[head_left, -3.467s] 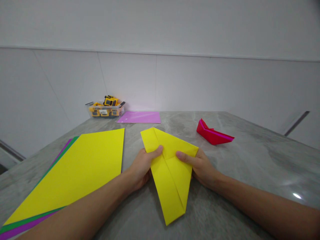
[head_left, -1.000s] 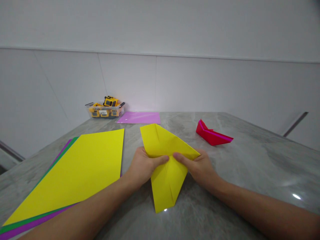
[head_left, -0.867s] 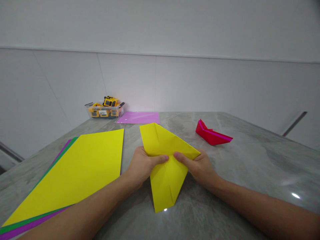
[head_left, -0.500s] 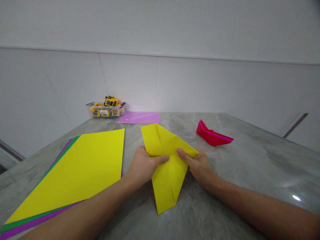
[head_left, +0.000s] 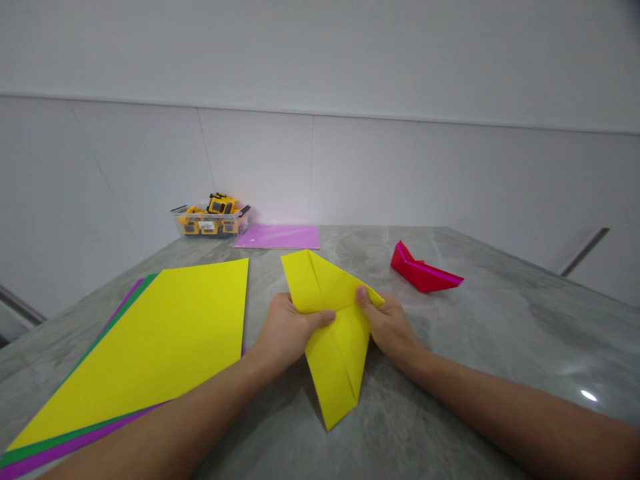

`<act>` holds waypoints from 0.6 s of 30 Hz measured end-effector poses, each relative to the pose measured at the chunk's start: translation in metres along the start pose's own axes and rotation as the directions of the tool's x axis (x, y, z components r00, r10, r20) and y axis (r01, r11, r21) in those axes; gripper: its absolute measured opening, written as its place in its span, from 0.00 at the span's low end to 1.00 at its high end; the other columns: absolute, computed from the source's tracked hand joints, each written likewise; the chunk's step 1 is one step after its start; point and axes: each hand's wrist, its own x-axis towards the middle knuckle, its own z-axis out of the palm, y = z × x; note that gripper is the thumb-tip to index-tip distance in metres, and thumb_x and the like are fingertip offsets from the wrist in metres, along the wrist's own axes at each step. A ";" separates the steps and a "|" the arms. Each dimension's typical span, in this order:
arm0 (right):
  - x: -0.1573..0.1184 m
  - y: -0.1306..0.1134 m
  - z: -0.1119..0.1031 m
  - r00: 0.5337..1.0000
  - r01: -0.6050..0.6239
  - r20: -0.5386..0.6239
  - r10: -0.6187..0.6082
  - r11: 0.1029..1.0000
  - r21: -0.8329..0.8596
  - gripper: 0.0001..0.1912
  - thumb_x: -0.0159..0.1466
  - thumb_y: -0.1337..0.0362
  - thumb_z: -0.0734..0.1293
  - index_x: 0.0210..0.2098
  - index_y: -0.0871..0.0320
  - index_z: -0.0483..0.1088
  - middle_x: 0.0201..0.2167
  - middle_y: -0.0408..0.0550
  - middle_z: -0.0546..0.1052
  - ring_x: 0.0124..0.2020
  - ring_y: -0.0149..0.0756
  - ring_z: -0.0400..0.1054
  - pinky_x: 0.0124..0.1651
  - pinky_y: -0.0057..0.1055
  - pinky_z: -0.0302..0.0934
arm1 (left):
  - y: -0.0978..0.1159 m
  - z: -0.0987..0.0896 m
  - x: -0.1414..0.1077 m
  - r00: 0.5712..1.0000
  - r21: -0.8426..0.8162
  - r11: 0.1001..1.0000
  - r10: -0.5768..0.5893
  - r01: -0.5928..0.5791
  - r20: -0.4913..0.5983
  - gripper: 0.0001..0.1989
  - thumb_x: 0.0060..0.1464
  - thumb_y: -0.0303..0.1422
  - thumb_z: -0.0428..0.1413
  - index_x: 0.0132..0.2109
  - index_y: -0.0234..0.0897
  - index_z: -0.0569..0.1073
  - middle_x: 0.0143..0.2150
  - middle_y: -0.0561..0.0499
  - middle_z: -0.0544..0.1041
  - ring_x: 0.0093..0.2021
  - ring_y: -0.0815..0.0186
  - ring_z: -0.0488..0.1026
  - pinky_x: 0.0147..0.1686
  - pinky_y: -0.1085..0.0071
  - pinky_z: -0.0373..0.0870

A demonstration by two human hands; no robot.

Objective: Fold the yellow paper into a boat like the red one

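A folded piece of yellow paper (head_left: 333, 290) is held up between both hands, tilted, with creases running down its upper and lower parts. My left hand (head_left: 293, 327) grips its left edge, thumb pressed flat on the front near the middle. On the other side my right hand (head_left: 393, 327) pinches the right corner, its thumb on the front face. The fingers behind the paper are hidden. To the right of the hands, a red folded paper boat (head_left: 425, 272) with purple edging rests on the table.
Yellow, green and purple sheets (head_left: 175, 333) lie stacked on the left of the grey marbled table (head_left: 500, 347). At the back stand a clear plastic box (head_left: 210, 223) of yellow toy vehicles and a pink-purple packet (head_left: 280, 237). A white wall (head_left: 380, 173) rises behind.
My right hand has moved slightly left with the paper's right corner, bending that side inward. The paper's lower tip has swung a little to the right. The left hand stays nearly still.
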 end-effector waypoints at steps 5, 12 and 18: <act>0.004 0.003 -0.003 1.000 -0.001 0.022 0.002 0.999 -0.038 0.22 0.60 0.45 0.63 0.32 0.60 0.71 0.22 0.47 0.75 0.20 0.36 0.68 0.23 0.30 0.64 | 0.000 -0.002 0.002 1.000 -0.018 1.000 -0.012 0.012 -0.029 0.14 0.38 0.24 0.64 0.37 0.32 0.77 0.41 0.43 0.80 0.39 0.52 0.78 0.40 0.60 0.75; 0.011 0.008 -0.007 1.000 -0.011 0.008 0.013 0.992 -0.124 0.26 0.59 0.41 0.61 0.24 0.60 0.66 0.13 0.42 0.68 0.11 0.29 0.61 0.12 0.24 0.56 | 0.001 -0.003 0.003 0.998 -0.015 0.999 -0.030 0.030 -0.056 0.14 0.38 0.25 0.64 0.37 0.31 0.77 0.41 0.42 0.80 0.37 0.52 0.78 0.39 0.61 0.75; 0.013 0.006 -0.008 0.999 -0.005 -0.033 -0.002 0.973 -0.231 0.30 0.58 0.38 0.58 0.20 0.59 0.64 0.10 0.42 0.67 0.09 0.28 0.60 0.11 0.22 0.53 | 0.000 -0.004 0.003 0.997 0.013 0.999 -0.040 0.041 -0.067 0.15 0.38 0.25 0.64 0.38 0.30 0.76 0.41 0.41 0.80 0.38 0.52 0.78 0.39 0.62 0.75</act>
